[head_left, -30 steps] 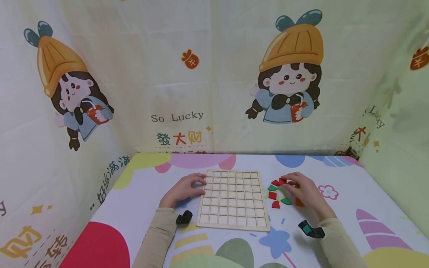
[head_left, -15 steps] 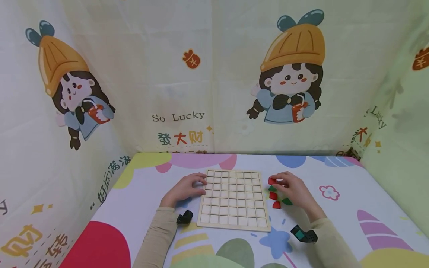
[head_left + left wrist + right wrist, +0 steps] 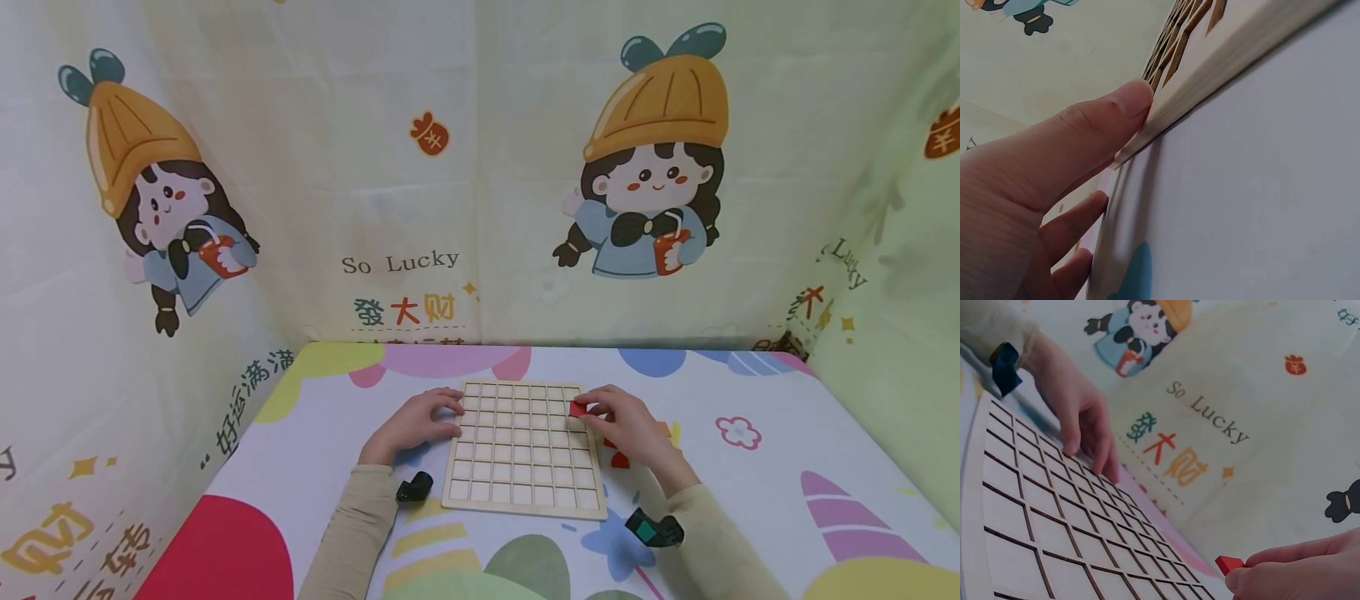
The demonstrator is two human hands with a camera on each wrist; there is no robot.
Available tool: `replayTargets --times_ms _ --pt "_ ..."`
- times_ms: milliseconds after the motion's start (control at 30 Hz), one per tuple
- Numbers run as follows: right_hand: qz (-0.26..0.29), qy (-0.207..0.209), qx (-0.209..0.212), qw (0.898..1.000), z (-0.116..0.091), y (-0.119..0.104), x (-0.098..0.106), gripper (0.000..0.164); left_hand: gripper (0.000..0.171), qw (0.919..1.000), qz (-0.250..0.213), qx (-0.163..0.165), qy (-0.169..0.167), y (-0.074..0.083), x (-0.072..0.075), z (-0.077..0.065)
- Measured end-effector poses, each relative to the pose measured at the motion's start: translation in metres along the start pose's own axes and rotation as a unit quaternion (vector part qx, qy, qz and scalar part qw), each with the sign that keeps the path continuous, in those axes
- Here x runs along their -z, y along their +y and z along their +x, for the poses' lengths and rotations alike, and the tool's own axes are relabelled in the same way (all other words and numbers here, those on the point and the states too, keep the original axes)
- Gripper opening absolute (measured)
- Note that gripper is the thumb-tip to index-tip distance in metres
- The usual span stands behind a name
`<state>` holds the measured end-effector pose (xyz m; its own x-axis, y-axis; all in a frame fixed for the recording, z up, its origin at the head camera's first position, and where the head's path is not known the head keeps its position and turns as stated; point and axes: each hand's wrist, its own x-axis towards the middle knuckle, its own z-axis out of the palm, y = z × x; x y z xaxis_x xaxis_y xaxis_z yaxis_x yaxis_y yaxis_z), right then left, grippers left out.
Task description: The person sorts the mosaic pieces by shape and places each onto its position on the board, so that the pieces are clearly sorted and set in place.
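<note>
A pale wooden grid board [image 3: 495,508] lies flat on the table, its square cells bare apart from where my right hand reaches over. My left hand [image 3: 422,423] rests at its left side; in the left wrist view the thumb [image 3: 1132,100] touches the board's edge. The right hand [image 3: 630,423] pinches a small red tile [image 3: 577,409] between thumb and fingertips, over the right-hand column near the far corner. That tile [image 3: 1229,564] shows as a thin flat block in the right wrist view.
Right of the board, partly hidden behind my right hand, lie loose pieces, among them a red one [image 3: 619,460] and an orange one [image 3: 663,428]. A printed cloth [image 3: 517,208] hangs behind the table's far edge.
My right hand has moved left from the loose pieces to the board's right side, bringing the red tile with it. The left hand has stayed at the board's left edge.
</note>
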<state>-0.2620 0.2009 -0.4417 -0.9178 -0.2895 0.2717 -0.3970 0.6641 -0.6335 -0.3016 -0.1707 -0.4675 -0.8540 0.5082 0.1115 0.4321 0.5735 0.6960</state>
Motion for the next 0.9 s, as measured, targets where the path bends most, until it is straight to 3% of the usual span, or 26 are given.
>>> replayTargets --times_ms 600,900 --pt "0.032 -0.030 -0.005 0.999 0.029 -0.022 -0.033 0.026 0.027 0.9999 0.005 0.009 0.002 0.004 0.001 -0.001" --pt "0.071 -0.043 -0.020 0.996 0.040 -0.028 -0.050 0.026 0.028 1.0000 0.003 -0.002 0.002 0.003 0.001 -0.001"
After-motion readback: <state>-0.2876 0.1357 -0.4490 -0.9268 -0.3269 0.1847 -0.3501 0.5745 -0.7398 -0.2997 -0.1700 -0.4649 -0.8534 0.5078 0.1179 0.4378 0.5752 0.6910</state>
